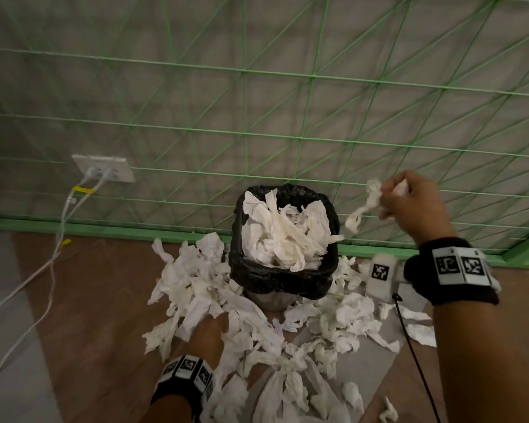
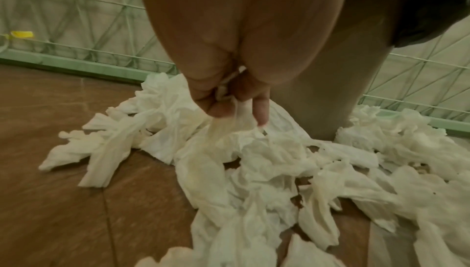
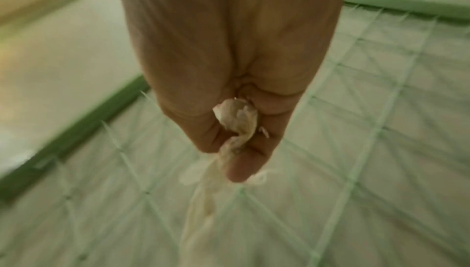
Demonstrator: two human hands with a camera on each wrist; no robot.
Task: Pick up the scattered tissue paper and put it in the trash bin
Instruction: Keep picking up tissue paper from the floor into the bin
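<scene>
A trash bin (image 1: 283, 277) lined with a black bag stands by the green mesh fence, heaped with white tissue (image 1: 283, 236). Crumpled tissue paper (image 1: 345, 319) lies scattered on the floor all around it. My right hand (image 1: 409, 199) is raised to the right of the bin, above its rim, and grips a twisted strip of tissue (image 1: 365, 206) that dangles toward the bin; the same strip of tissue (image 3: 236, 126) shows in the right wrist view. My left hand (image 1: 208, 331) is down in the floor pile in front of the bin, pinching a piece of tissue (image 2: 225, 90).
A green mesh fence (image 1: 287, 132) with a green base rail runs behind the bin. A wall socket (image 1: 104, 167) with white cables (image 1: 54, 254) is at the left. A black cable (image 1: 416, 355) hangs from my right wrist. Bare wooden floor (image 1: 83, 300) lies to the left.
</scene>
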